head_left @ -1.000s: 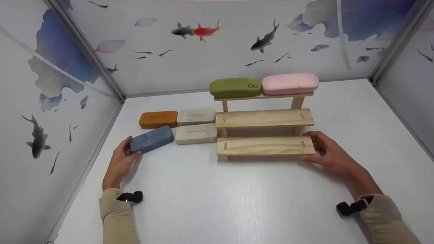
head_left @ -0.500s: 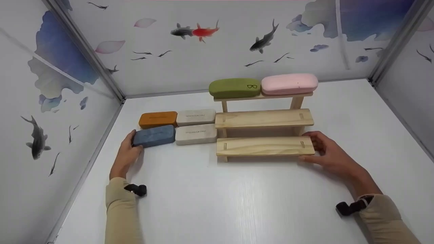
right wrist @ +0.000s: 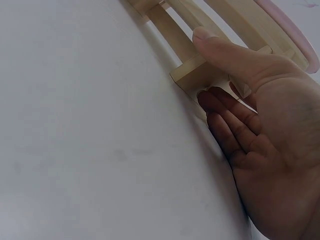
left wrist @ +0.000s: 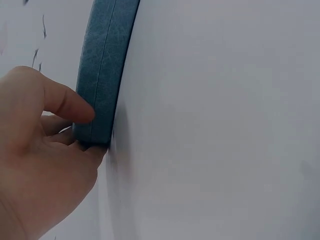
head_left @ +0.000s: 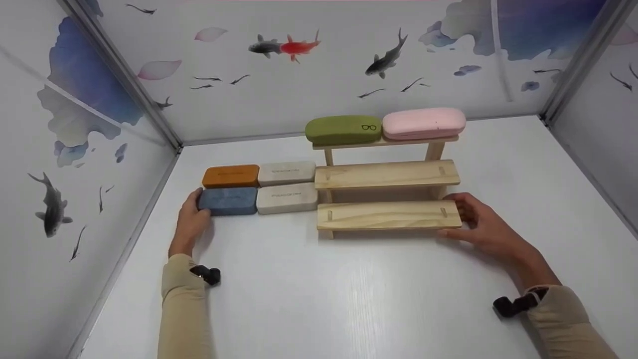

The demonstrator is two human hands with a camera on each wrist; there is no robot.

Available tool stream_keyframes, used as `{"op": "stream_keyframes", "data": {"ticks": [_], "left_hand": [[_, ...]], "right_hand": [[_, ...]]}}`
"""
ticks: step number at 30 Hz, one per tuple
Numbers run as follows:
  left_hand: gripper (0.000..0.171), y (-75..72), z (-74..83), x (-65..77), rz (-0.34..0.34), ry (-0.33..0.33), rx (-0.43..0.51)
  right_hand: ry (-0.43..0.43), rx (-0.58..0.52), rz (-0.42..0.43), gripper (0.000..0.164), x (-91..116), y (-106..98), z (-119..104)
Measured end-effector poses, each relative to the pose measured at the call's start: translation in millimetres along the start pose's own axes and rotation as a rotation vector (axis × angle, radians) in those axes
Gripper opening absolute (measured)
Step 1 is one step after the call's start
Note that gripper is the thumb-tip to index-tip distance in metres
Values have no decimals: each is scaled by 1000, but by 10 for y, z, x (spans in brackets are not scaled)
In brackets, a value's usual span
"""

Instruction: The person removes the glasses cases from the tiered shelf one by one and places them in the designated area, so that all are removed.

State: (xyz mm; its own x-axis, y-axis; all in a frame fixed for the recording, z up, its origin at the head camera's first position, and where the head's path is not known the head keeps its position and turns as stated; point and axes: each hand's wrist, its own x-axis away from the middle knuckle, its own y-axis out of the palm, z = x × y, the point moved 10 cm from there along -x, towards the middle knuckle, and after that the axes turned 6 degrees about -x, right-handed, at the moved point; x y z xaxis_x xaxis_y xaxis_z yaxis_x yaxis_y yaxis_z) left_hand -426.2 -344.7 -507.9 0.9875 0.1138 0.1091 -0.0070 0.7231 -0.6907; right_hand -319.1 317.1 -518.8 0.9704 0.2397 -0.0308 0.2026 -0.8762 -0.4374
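Note:
In the head view, the left hand (head_left: 192, 222) grips the left end of a blue glasses case (head_left: 228, 201); the left wrist view shows the thumb on the case's seamed side (left wrist: 102, 70). The case lies flat, lined up in front of an orange case (head_left: 231, 176) and beside a whitish case (head_left: 287, 198). A second whitish case (head_left: 286, 173) sits behind that one. At the other side, the right hand (head_left: 486, 229) holds the right end of the lowest board of a three-tier wooden rack (head_left: 389, 215), with the thumb on the board in the right wrist view.
A green glasses case (head_left: 343, 129) and a pink one (head_left: 423, 123) stand side by side on the rack's top tier. The two lower boards are bare. White panels printed with fish surround the white table (head_left: 319, 299) at the back and sides.
The blue case has turned from slanted to straight and slid right against the whitish case, with the left hand moving right and away from the person. The right hand keeps its hold.

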Motion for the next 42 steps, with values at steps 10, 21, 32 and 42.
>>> {"op": "stream_keyframes", "data": {"ticks": [10,21,32,42], "left_hand": [[84,-62,112,13,126,17,53],[53,-169,1039,184,433,304,108],[49,199,2156,432,367,659,224],[58,743,2767,484,155,714,154]], "right_hand": [[-17,15,2,72,1,-12,-6],[-31,-34,-4,72,-2,7,2],[-27,-8,2,71,-17,-9,-4],[-41,-20,-1,70,-15,-10,-16]]}}
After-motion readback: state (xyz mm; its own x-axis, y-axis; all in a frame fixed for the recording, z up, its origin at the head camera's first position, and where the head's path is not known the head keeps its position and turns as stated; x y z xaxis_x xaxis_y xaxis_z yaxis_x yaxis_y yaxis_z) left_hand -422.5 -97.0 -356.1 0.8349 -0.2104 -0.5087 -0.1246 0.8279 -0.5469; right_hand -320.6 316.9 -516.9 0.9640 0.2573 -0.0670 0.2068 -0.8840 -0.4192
